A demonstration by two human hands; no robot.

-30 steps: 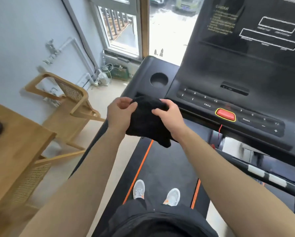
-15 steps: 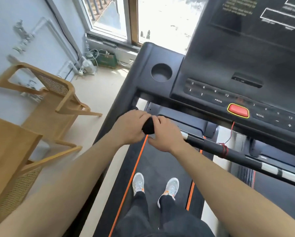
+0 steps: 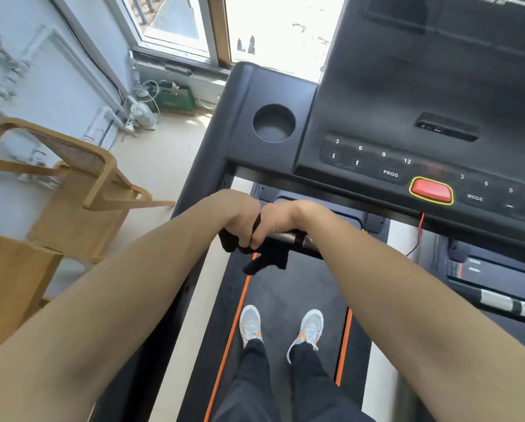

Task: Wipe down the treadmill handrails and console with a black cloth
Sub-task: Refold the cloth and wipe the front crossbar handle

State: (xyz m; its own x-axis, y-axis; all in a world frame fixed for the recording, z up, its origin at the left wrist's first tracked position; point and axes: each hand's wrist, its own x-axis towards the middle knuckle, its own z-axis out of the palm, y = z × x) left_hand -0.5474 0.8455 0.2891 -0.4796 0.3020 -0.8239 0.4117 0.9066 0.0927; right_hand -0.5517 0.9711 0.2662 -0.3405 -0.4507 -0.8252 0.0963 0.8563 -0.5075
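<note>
The black cloth [image 3: 266,258] is wrapped over the left end of the treadmill's front handrail bar [image 3: 288,237], and a corner hangs down below it. My left hand [image 3: 240,216] and my right hand [image 3: 281,217] sit side by side on the bar, both gripping the cloth around it. The black console [image 3: 377,117] with its number buttons and red stop button [image 3: 431,191] lies just beyond my hands. A round cup holder [image 3: 273,123] sits at the console's left. Further right the bar [image 3: 499,303] shows silver sensor strips.
A wooden chair [image 3: 72,178] and a wooden table [image 3: 8,287] stand left of the treadmill. A red safety cord [image 3: 418,236] hangs from the console. My feet in grey shoes [image 3: 281,327] stand on the belt. A window and cables fill the far corner.
The cloth went from being held open in front of the console to being clamped around the left end of the handrail bar. Both hands dropped onto the bar and now squeeze it.
</note>
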